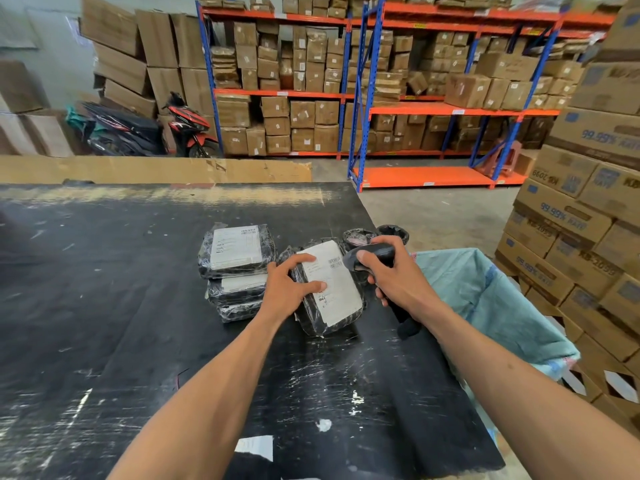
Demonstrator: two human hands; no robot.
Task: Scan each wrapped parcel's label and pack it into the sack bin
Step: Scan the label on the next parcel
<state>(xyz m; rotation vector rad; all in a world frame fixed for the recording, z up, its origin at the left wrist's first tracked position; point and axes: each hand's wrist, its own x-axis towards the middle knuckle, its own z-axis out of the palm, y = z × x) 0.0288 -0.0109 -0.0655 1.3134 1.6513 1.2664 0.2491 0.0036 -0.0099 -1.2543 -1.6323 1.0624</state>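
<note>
A black-wrapped parcel (337, 296) with a white label lies tilted on the black table (104, 289). My left hand (289, 287) grips its left side, thumb and fingers on the label. My right hand (391, 275) holds a black barcode scanner (375, 255), its head just right of the label's barcode. To the left stands a stack of three wrapped parcels (237, 268), labels up. The teal sack bin (485, 299) hangs open past the table's right edge.
Two black-wrapped rolls (360, 237) stand behind the scanner. Stacked printed cartons (588, 209) rise at the right beside the sack. Shelving full of boxes (346, 81) and a parked scooter (156, 129) fill the background. A paper scrap (254, 446) lies near the table's front.
</note>
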